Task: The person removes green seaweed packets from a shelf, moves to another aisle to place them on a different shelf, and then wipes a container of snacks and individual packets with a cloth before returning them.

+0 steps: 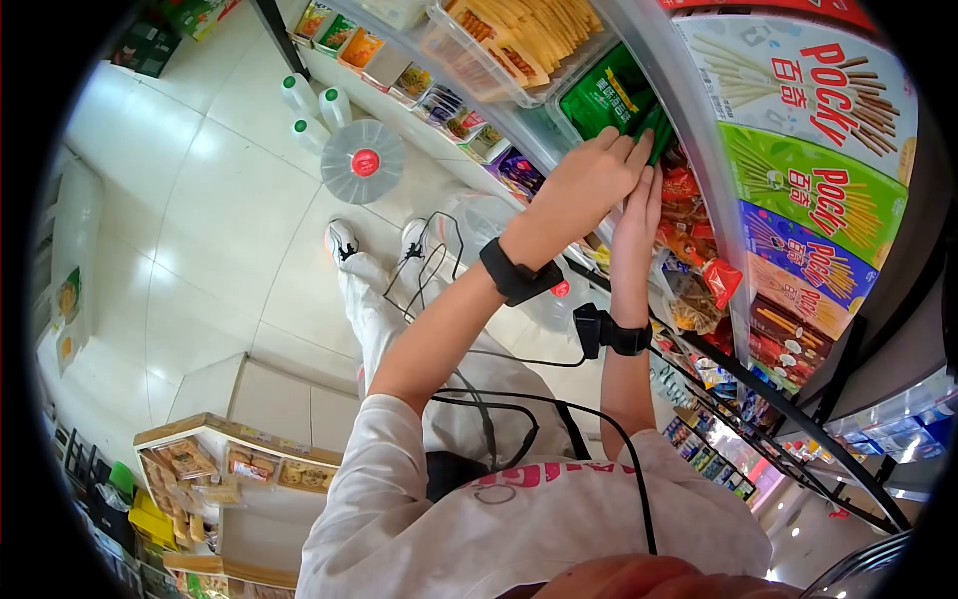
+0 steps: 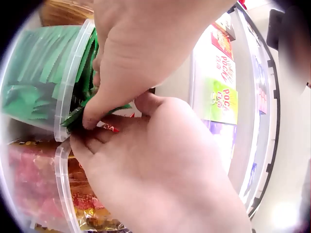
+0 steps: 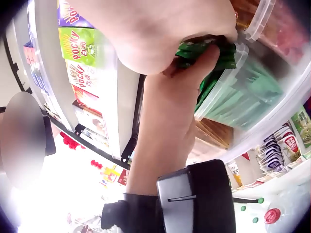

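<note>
Green snack packets (image 1: 596,95) stand packed in a clear plastic bin (image 1: 551,122) on the shelf. My left hand (image 1: 584,185) reaches over the front of the bin and pinches a green packet (image 2: 74,119) between thumb and fingers. Beneath it lies my right hand (image 1: 636,225), fingers stretched toward the same packets and touching them, palm visible in the left wrist view. The right thumb stands apart from its fingers. From the right wrist view, green packets (image 3: 194,51) show between the two hands. The right fingertips are partly hidden.
Beside it, another bin holds red-wrapped snacks (image 1: 684,200); one with yellow sticks (image 1: 549,35) stands on the other side. Pocky boxes (image 1: 823,90) line the shelf at right. Cables (image 1: 539,404) hang from my wrists. Large water bottles (image 1: 361,163) stand on the floor.
</note>
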### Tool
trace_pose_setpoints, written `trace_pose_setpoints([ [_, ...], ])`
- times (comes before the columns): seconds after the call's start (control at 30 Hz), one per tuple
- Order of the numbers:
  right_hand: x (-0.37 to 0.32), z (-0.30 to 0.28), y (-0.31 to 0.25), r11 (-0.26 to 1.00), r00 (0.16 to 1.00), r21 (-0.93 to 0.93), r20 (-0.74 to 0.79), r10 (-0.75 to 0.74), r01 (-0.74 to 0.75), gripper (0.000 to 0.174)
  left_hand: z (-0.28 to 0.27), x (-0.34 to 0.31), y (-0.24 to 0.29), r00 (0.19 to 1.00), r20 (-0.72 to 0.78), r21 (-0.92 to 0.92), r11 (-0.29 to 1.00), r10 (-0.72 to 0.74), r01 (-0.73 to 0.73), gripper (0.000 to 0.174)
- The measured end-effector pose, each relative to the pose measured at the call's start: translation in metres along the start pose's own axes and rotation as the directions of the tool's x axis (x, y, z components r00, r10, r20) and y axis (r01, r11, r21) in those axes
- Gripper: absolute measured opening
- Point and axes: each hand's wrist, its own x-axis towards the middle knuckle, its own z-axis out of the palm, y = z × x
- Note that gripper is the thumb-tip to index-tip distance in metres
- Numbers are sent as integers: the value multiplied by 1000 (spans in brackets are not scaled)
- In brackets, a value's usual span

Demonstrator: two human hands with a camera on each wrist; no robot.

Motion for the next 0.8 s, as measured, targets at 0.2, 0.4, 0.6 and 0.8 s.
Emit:
trace_pose_setpoints([
  [0.2,-1,2,4,995,998,-92,53,-34,38,56,1,-11,-4,1000,-8,-73,997,-23,22,56],
  [0.4,-22,-3,0,962,982,-197,32,-185,188,56,-14,5,21,997,56,103,993,-55,49,48],
  [0.6,-9,-5,14,949,964,-174,-1,-265,261,56,-11,4,24,975,160,83,986,-155,143,67],
  [0.8,-28,-13,23,846,882,-313,-48,-468,432,66,-85,4,44,921,363,41,990,-140,134,60],
])
